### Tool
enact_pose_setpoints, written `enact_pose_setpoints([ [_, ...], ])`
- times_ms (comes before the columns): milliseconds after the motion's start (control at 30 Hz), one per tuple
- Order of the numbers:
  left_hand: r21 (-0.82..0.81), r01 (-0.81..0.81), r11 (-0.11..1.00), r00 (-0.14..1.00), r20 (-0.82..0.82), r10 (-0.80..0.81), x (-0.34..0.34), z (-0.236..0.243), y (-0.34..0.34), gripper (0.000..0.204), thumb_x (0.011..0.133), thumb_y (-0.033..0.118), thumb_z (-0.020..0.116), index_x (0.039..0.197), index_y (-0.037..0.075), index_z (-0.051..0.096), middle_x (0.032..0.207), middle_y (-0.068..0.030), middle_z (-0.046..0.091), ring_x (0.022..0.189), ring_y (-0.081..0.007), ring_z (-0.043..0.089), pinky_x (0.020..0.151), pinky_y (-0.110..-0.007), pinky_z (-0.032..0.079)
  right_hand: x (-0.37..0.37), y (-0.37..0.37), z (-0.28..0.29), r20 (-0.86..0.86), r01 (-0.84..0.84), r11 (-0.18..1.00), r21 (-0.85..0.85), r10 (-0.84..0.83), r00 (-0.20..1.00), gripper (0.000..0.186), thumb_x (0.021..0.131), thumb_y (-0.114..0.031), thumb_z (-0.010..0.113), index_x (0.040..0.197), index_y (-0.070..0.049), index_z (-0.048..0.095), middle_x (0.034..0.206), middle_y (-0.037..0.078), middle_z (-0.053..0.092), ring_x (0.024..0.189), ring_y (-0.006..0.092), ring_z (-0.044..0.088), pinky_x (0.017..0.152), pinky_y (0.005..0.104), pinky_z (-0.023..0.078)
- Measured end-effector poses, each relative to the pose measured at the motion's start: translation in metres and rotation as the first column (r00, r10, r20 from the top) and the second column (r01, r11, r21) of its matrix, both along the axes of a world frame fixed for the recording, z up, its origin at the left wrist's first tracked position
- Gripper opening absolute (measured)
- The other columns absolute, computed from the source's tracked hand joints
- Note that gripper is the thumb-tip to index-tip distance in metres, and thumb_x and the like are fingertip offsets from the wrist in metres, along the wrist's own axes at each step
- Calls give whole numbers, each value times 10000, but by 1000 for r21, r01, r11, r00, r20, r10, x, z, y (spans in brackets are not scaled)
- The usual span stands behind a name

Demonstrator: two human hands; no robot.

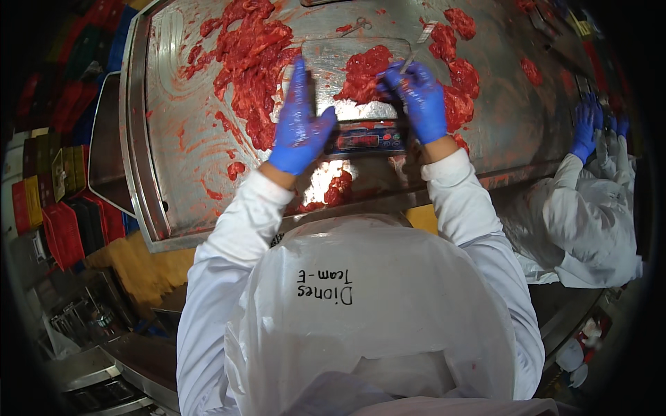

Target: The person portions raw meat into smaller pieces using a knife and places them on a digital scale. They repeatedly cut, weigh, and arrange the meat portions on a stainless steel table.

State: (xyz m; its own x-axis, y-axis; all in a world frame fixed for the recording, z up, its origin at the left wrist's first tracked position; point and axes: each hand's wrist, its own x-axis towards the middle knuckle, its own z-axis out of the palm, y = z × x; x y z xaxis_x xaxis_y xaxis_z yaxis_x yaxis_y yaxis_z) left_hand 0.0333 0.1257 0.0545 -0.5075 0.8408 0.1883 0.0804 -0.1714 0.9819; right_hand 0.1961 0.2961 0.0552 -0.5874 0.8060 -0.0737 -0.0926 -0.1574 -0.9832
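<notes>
A worker in a white plastic apron [368, 326] stood at the bottom of the frame, against a metal bench [182, 41] smeared red. Just beyond the apron, at the centre, a small dark-red scrap of raw meat [338, 188] lay near the bench's edge. Behind it sat a scale with a dark control panel [357, 140] and a shiny metal plate [364, 111].

Left of the panel, the blue-gloved left hand [302, 132] was spread flat, fingers extended and thumb apart, with nothing visible in it; whether it touched the scale could not be told. To the right, the blue-gloved right hand [416, 97] was curled around a slim silver metal tool [420, 43], its fingertips close beside the meat.

On the plate, at upper centre, lay a bright-red, ragged mound of raw meat [366, 73]. It looked soft, wet and slippery, likely moderate in weight and apt to sag or tear if pinched at a loose edge; a broad hold under its thick middle seemed safest.

A larger red heap of meat [253, 76] spread across the upper left, with rounded red pieces [461, 78] at upper right. Farthest off, a pair of scissor-handled metal clamps [359, 26] lay at top centre.
</notes>
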Motion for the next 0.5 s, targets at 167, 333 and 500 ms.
enact_pose_setpoints([
  [167,-454,-359,815,430,-856,-287,-21,-11,1,1158,794,642,777,1617,-16,297,1690,-264,263,1554,-488,239,1249,-623,186,-25,53,-21,99,126,923,363,-172,980,622,842,-315,896,1279,14,599,1172,176,718,1019,237,711,907,361,586],
  [333,-502,-382,776,358,-854,-377,-1,-27,45,1201,751,806,685,1621,54,339,1716,-254,189,1584,-469,161,1249,-672,66,-43,4,-11,389,-365,679,637,125,913,773,751,-337,930,1385,-54,590,1312,159,686,1175,305,682,1023,398,545],
  [500,-519,-269,811,241,-852,-465,35,-46,79,1064,844,705,613,1638,66,307,1719,-251,181,1588,-464,165,1242,-681,81,14,-16,-24,282,-202,795,572,41,959,772,709,-310,923,1369,-72,600,1338,181,662,1214,363,658,1051,421,528],
])
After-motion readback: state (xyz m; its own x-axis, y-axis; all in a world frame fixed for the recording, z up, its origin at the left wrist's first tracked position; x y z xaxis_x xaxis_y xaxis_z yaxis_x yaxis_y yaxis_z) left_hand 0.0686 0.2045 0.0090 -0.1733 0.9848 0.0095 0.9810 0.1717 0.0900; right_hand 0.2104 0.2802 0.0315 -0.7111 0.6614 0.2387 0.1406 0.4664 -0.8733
